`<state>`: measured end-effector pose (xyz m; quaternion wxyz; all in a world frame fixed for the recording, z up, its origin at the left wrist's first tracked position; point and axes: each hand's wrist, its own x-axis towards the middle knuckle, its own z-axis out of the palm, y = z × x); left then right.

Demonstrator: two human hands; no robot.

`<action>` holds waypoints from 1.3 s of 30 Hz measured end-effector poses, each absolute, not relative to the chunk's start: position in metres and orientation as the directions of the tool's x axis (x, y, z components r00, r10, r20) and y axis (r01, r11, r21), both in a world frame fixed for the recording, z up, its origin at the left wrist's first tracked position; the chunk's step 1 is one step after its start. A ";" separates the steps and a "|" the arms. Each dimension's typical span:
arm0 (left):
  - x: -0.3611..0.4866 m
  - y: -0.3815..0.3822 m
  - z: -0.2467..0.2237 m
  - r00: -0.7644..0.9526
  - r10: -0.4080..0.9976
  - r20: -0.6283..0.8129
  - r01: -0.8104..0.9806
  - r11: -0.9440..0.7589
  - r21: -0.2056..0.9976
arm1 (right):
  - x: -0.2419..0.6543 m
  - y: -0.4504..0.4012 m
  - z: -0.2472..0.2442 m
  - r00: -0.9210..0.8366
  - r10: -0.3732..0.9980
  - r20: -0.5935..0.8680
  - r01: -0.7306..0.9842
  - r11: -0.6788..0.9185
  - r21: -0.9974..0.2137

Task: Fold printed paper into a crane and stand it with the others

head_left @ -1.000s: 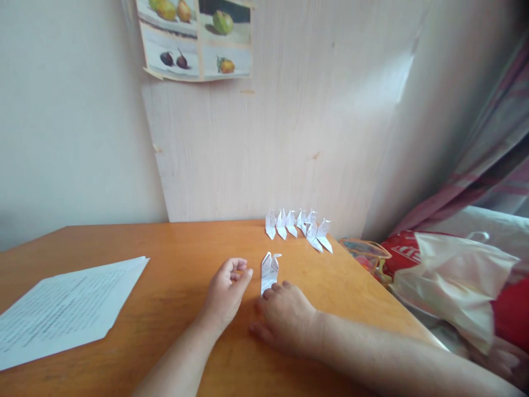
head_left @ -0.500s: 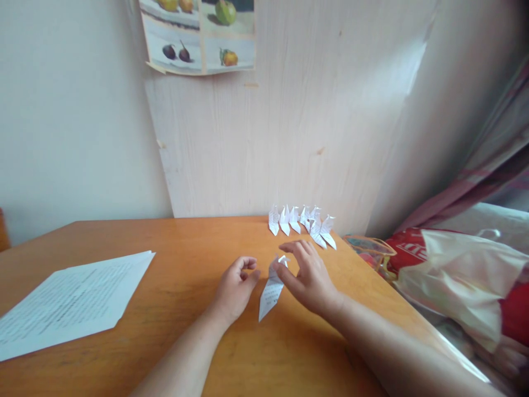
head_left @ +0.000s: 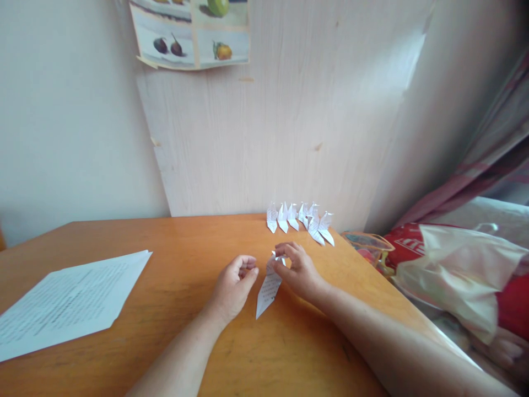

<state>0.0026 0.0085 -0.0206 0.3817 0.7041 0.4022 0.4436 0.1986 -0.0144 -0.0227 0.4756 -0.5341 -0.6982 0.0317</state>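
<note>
A folded paper figure (head_left: 268, 289), white with printed text, stands on the wooden table in front of me, its pointed end toward me. My right hand (head_left: 298, 270) pinches its raised upper part between thumb and fingers, which partly cover it. To its left, my left hand (head_left: 235, 286) hovers just beside the paper with curved fingers, thumb apart from them and nothing held. Farther back, several similar folded paper figures (head_left: 282, 218) stand in a row near the table's far edge.
A stack of printed sheets (head_left: 74, 303) lies on the left of the table (head_left: 190, 353). Behind rises a pale board (head_left: 248, 143) with a fruit picture (head_left: 219, 33). Beyond the right edge are a cream plastic bag (head_left: 458, 281) and a red bag (head_left: 407, 240).
My right hand's fingers have come down and closed on the top of the folded paper figure. My left hand stays nearly where it was. The view has shifted slightly.
</note>
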 end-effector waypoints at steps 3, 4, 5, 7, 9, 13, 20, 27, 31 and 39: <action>0.003 0.008 -0.018 0.283 0.898 0.338 0.227 -0.405 0.886 | 0.199 -0.016 -0.020 0.020 0.803 0.596 0.685 0.423 -0.593; 0.003 0.007 -0.017 0.280 0.894 0.350 0.223 -0.415 0.882 | 0.198 -0.017 -0.019 0.017 0.812 0.583 0.676 0.421 -0.605; 0.003 0.007 -0.016 0.276 0.889 0.364 0.219 -0.427 0.877 | 0.197 -0.019 -0.018 0.008 0.819 0.574 0.666 0.424 -0.614; 0.002 0.005 -0.014 0.262 0.880 0.397 0.215 -0.454 0.865 | 0.194 -0.023 -0.016 -0.022 0.820 0.572 0.648 0.447 -0.617; 0.002 0.004 -0.014 0.245 0.866 0.436 0.217 -0.487 0.846 | 0.191 -0.027 -0.013 -0.062 0.810 0.584 0.638 0.482 -0.601; -0.001 0.002 -0.016 0.253 0.788 0.562 0.253 -0.614 0.747 | 0.186 -0.034 -0.009 -0.114 0.786 0.608 0.638 0.527 -0.562; -0.005 -0.006 -0.008 0.344 0.614 0.710 0.346 -0.786 0.512 | 0.184 -0.040 -0.003 -0.187 0.767 0.614 0.590 0.588 -0.553; -0.005 -0.010 -0.002 0.418 0.521 0.744 0.368 -0.846 0.386 | 0.182 -0.043 0.004 -0.261 0.739 0.621 0.565 0.639 -0.523; -0.005 -0.010 -0.002 0.421 0.512 0.749 0.395 -0.847 0.356 | 0.182 -0.044 0.004 -0.263 0.742 0.617 0.573 0.635 -0.519; -0.005 -0.011 -0.003 0.407 0.549 0.730 0.429 -0.821 0.377 | 0.182 -0.046 0.005 -0.270 0.734 0.623 0.616 0.629 -0.474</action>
